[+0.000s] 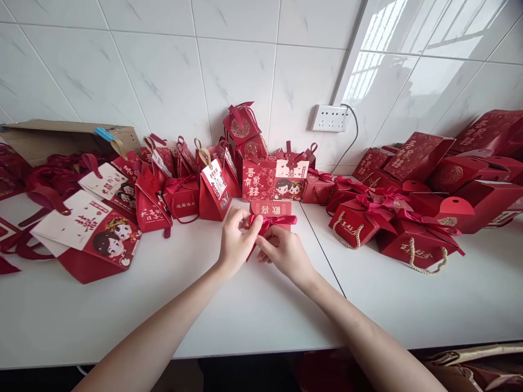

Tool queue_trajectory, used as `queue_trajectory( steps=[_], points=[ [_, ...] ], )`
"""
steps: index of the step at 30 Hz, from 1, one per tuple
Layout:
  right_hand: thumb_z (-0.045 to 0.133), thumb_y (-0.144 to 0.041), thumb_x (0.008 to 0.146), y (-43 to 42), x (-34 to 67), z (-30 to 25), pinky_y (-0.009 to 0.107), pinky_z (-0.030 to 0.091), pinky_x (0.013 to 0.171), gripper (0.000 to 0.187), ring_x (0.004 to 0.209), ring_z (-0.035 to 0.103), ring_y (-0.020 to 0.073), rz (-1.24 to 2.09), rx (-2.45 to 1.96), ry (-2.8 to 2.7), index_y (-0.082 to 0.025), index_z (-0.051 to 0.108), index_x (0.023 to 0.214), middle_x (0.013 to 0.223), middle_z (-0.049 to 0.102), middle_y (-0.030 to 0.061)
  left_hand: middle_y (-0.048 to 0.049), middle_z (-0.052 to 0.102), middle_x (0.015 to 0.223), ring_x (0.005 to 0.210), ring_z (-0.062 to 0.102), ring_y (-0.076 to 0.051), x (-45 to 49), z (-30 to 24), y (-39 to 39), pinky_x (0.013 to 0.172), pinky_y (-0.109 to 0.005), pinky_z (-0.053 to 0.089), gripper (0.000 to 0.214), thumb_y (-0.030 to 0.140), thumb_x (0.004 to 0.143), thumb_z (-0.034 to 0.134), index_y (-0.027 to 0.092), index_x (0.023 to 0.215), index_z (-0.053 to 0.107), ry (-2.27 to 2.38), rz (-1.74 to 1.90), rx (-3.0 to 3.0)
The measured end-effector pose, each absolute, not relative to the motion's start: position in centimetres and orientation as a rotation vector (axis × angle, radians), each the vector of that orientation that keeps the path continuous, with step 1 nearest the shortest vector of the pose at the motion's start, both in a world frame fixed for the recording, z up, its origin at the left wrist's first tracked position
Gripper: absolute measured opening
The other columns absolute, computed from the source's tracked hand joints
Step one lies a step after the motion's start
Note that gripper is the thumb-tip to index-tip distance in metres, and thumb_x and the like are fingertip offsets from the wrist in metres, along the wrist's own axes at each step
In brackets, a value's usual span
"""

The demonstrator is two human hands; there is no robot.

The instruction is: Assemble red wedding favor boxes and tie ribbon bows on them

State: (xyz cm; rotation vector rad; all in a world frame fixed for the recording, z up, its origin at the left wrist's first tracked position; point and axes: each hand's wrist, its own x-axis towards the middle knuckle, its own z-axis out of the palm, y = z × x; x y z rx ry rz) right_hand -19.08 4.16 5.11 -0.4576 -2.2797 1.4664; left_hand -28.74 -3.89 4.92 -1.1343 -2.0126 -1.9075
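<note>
A small red gift box [271,209] with gold characters on its top stands on the white table [245,305] just in front of me. A red satin ribbon [281,220] runs across its front. My left hand [235,242] pinches the ribbon at the box's left end, fingers closed on it. Close beside it, my right hand [286,253] is closed on the ribbon just below the box. The lower front of the box is hidden behind both hands.
Several red gift boxes and bags crowd the back of the table, from the left [93,234] past the middle [214,188] to the right [417,242]. A cardboard box [61,136] lies at the far left. A wall socket [329,118] with a grey cable sits above.
</note>
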Motion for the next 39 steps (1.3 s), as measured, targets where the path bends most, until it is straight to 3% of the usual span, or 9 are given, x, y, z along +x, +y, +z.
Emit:
queue_trajectory(
  steps=[5, 10, 13, 16, 19, 22, 28, 39],
  points=[
    [0.054, -0.034, 0.087, 4.3, -18.8, 5.8, 0.022, 0.053, 0.052, 0.022, 0.049, 0.065, 0.0118, 1.887, -0.316, -2.176, -0.018, 0.047, 0.073, 0.055, 0.064, -0.0019, 0.0032, 0.038, 0.065, 0.058, 0.037, -0.011, -29.0, 5.3, -4.3, 0.056, -0.025, 0.036, 0.031, 0.029, 0.081, 0.056, 0.020, 0.060, 0.035, -1.981, -1.874, -1.129],
    [0.055, -0.049, 0.085, 4.5, -18.5, 6.2, 0.022, 0.053, 0.051, 0.036, 0.049, 0.065, 0.0112, 2.079, -0.264, -2.157, -0.018, 0.045, 0.069, 0.055, 0.064, -0.0003, 0.0028, 0.040, 0.067, 0.061, 0.040, -0.011, -30.3, 5.4, -4.6, 0.062, -0.027, 0.039, 0.027, 0.030, 0.079, 0.057, 0.020, 0.062, 0.038, -2.008, -1.861, -1.030],
    [0.057, -0.052, 0.083, 4.7, -18.6, 6.1, 0.022, 0.053, 0.050, 0.040, 0.048, 0.064, 0.0107, 2.086, -0.255, -2.179, -0.017, 0.047, 0.068, 0.055, 0.064, -0.0001, -0.0017, 0.051, 0.090, 0.083, 0.053, -0.015, -30.9, 5.2, -4.6, 0.076, -0.029, 0.045, 0.023, 0.033, 0.072, 0.064, 0.021, 0.083, 0.047, -2.038, -1.956, -0.991],
    [0.055, -0.052, 0.084, 4.7, -18.6, 5.9, 0.022, 0.053, 0.051, 0.040, 0.048, 0.063, 0.0105, 2.078, -0.231, -2.204, -0.017, 0.047, 0.068, 0.055, 0.063, -0.0006, -0.0080, 0.050, 0.118, 0.114, 0.050, -0.024, -31.2, 5.4, -4.7, 0.092, -0.036, 0.043, 0.053, 0.036, 0.064, 0.071, 0.023, 0.110, 0.047, -2.098, -2.061, -1.118],
    [0.054, -0.050, 0.086, 4.8, -18.5, 6.0, 0.022, 0.053, 0.051, 0.038, 0.048, 0.063, 0.0099, 2.059, -0.200, -2.238, -0.016, 0.048, 0.068, 0.055, 0.063, -0.0002, -0.0085, 0.054, 0.118, 0.113, 0.053, -0.026, -31.2, 5.7, -4.7, 0.093, -0.038, 0.044, 0.060, 0.033, 0.062, 0.073, 0.024, 0.116, 0.048, -2.209, -2.139, -1.280],
    [0.054, -0.045, 0.087, 4.9, -18.4, 6.1, 0.022, 0.054, 0.052, 0.035, 0.049, 0.063, 0.0101, 2.053, -0.183, -2.268, -0.016, 0.047, 0.068, 0.056, 0.064, -0.0001, -0.0068, 0.058, 0.110, 0.105, 0.058, -0.024, -31.2, 5.9, -4.7, 0.090, -0.038, 0.046, 0.058, 0.033, 0.064, 0.070, 0.023, 0.116, 0.046, -2.269, -2.197, -1.331],
    [0.047, -0.038, 0.092, 5.0, -18.4, 6.0, 0.021, 0.052, 0.051, 0.029, 0.050, 0.063, 0.0100, 2.017, -0.167, -2.357, -0.017, 0.046, 0.072, 0.055, 0.063, -0.0008, -0.0051, 0.057, 0.104, 0.100, 0.059, -0.023, -31.1, 5.7, -4.4, 0.088, -0.039, 0.048, 0.046, 0.030, 0.059, 0.074, 0.021, 0.094, 0.046, -2.206, -2.172, -1.267],
    [0.036, -0.039, 0.096, 4.6, -18.1, 5.6, 0.020, 0.049, 0.044, 0.024, 0.040, 0.058, 0.0095, 2.024, -0.167, -2.493, -0.021, 0.040, 0.082, 0.049, 0.050, -0.0091, -0.0048, 0.054, 0.111, 0.104, 0.056, -0.021, -31.1, 5.2, -4.1, 0.089, -0.036, 0.045, 0.046, 0.027, 0.059, 0.071, 0.022, 0.095, 0.044, -2.255, -2.150, -1.235]
  ],
)
